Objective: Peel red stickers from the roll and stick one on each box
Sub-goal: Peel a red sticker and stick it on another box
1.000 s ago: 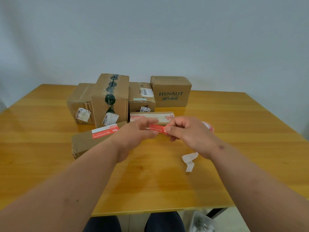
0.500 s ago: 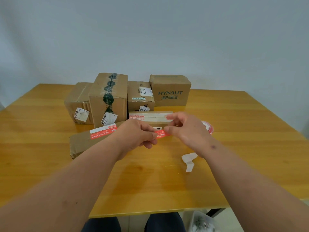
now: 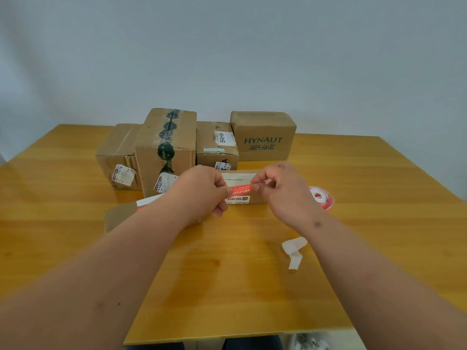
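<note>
left hand point(image 3: 202, 190) and right hand point(image 3: 280, 190) pinch ends of thin red paper sticker point(image 3: 240, 190) | pulled flat to stick | low brown cardboard box point(image 3: 255, 195) at 12 o'clock

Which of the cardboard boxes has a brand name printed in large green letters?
The box at the back right: its front reads HYNAUT in green print. The other boxes carry only tape and small paper labels.

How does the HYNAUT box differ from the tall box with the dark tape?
The HYNAUT box lies low and wide at the back right; the tall box stands upright, left of centre. The HYNAUT box carries printed green lettering and no visible label; the tall box has dark tape over its top and front and a white label low down. Both are brown cardboard, without visible red stickers.
</note>
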The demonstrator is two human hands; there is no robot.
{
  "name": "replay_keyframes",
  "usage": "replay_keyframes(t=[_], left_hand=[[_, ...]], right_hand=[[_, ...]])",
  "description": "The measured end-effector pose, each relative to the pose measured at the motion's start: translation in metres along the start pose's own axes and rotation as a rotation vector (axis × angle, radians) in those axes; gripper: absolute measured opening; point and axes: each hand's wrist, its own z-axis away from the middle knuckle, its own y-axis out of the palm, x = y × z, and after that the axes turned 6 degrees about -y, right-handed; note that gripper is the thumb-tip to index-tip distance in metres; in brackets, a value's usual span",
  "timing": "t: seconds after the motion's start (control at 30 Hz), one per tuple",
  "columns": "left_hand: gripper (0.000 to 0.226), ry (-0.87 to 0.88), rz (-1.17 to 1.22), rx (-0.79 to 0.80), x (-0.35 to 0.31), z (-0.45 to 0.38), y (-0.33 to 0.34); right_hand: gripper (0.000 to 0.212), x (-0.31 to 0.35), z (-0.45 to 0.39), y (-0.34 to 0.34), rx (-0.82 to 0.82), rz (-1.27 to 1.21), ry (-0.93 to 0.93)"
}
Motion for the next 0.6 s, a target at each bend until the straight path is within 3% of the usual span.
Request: replay_keyframes(t=[0.37,0.5,0.53,0.6], left_hand=[[0.012,-0.023,0.005,-0.146,-0.009,-0.035,-0.005],[0.007,-0.021,-0.100,-0.148,-0.012,-0.051,-0.003],[0.019,-0.018,-0.144,-0.146,-0.012,-0.055,-0.002],[0.045,-0.023,-0.247,-0.138,-0.011,-0.063,0.001]], right_hand=[[0.008,-0.009,-0.037,0.006,-0.068,-0.248,0.121],[0.051,-0.020,-0.050,0.009,-0.009,-0.202,0.167],[0.055,-0.022,-0.053,0.010,0.001,-0.176,0.184],[0.042,-0.026,-0.057,0.013,0.013,-0.120,0.216]])
